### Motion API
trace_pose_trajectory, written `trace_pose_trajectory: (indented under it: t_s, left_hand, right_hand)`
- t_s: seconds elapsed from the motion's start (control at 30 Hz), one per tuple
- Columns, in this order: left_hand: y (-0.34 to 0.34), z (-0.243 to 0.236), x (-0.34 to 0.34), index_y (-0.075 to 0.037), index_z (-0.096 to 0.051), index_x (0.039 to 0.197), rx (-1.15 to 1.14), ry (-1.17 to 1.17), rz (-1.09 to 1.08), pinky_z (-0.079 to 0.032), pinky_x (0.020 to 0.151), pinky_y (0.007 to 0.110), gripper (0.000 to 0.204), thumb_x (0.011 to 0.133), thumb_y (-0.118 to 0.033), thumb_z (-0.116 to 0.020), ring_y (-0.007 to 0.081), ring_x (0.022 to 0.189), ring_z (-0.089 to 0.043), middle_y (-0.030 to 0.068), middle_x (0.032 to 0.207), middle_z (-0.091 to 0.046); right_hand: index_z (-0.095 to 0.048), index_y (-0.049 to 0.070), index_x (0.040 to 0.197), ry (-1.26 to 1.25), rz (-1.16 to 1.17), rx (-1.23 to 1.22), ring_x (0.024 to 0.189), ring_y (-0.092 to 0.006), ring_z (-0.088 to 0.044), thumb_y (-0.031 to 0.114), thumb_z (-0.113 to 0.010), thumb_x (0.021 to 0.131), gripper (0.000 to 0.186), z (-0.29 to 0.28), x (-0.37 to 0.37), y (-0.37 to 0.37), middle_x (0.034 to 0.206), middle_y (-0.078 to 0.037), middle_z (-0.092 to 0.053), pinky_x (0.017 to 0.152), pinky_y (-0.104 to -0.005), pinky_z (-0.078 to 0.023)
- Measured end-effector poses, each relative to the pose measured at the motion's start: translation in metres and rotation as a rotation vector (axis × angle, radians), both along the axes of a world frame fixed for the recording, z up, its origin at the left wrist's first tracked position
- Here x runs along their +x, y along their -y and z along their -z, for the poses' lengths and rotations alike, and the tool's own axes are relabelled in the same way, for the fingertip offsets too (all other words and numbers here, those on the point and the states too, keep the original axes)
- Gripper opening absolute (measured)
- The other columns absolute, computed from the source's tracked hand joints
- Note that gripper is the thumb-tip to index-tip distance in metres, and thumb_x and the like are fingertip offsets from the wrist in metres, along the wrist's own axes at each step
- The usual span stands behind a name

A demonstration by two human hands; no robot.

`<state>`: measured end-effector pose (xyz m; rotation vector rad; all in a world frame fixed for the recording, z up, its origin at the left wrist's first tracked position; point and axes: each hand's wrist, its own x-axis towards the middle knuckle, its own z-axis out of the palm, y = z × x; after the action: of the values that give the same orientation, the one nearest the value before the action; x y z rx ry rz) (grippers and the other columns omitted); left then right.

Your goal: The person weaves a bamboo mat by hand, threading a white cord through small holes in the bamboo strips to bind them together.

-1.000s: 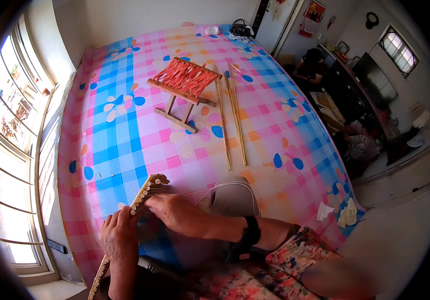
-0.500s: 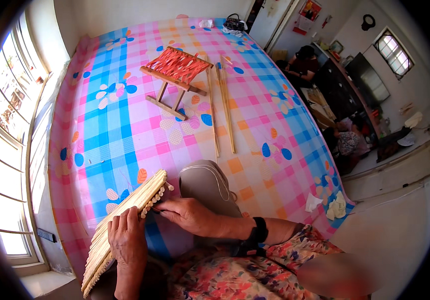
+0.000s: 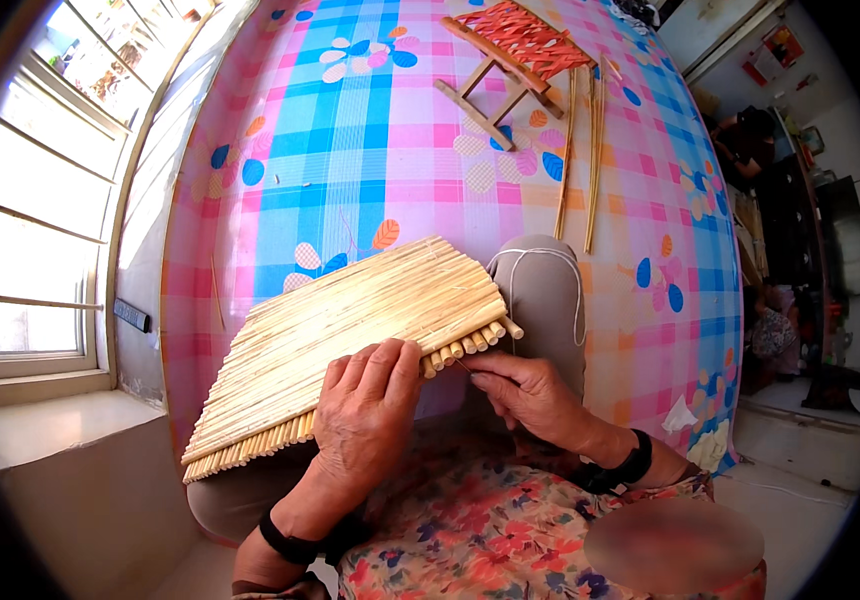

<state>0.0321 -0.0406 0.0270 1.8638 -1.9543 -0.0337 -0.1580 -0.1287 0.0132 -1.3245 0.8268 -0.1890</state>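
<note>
A panel of pale straw-coloured stalks (image 3: 350, 315), laid side by side in layers, lies tilted across my lap. My left hand (image 3: 368, 410) is closed over its near edge, fingers on top and the thumb hidden. At the right end, where round cut stalk ends show, my right hand (image 3: 530, 395) pinches a thin, dark, needle-like piece (image 3: 463, 366) close under the edge. Its far end is hidden by the stalks. One stalk (image 3: 514, 328) sticks out past the others. White string (image 3: 582, 290) loops over my right knee.
A checked, flower-patterned sheet (image 3: 340, 200) spreads ahead. On it stand a small wooden stool (image 3: 520, 60) with red woven strips and several long thin stalks (image 3: 595, 170). A barred window (image 3: 30, 230) is at left, a dark remote control (image 3: 132, 316) on its ledge. People (image 3: 750, 140) sit at far right.
My view has swung left and down, so the stool and sheet appear shifted right. The stalk panel has tipped to show more of its upper face. Both hands stay at its edge.
</note>
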Motion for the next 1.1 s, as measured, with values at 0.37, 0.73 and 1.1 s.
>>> trace_pose_trajectory:
  t_s: [0.37, 0.73, 1.1]
  left_hand:
    - [-0.013, -0.001, -0.004, 0.002, -0.059, 0.111, 0.092, 0.007, 0.073, -0.047, 0.08, 0.038, 0.034, 0.079, -0.011, -0.057, 0.0259, 0.099, -0.06, 0.0139, 0.11, -0.06]
    - [-0.006, -0.006, 0.0, 0.003, -0.063, 0.103, 0.063, 0.06, 0.115, -0.049, 0.072, 0.036, 0.026, 0.082, -0.011, -0.057, 0.0268, 0.092, -0.064, 0.0157, 0.102, -0.064]
    - [-0.002, -0.01, 0.003, 0.003, -0.064, 0.103, 0.047, 0.093, 0.117, -0.049, 0.068, 0.034, 0.026, 0.083, -0.011, -0.056, 0.0268, 0.091, -0.064, 0.0157, 0.101, -0.063]
  right_hand:
    - [-0.06, 0.012, 0.122, -0.084, -0.001, 0.056, 0.053, -0.0038, -0.048, 0.013, -0.052, 0.096, 0.028, 0.005, -0.022, -0.018, 0.065, 0.002, -0.053, 0.048, -0.0203, -0.042]
    - [-0.061, 0.008, 0.119, -0.126, 0.016, 0.005, 0.054, -0.0054, -0.05, 0.004, -0.052, 0.094, 0.027, -0.013, -0.018, -0.018, 0.067, -0.001, -0.056, 0.05, -0.0215, -0.044]
    - [-0.062, 0.003, 0.116, -0.035, -0.012, -0.161, 0.058, -0.0077, -0.053, -0.002, -0.056, 0.09, 0.027, -0.007, -0.016, -0.009, 0.076, -0.005, -0.061, 0.051, -0.0232, -0.044]
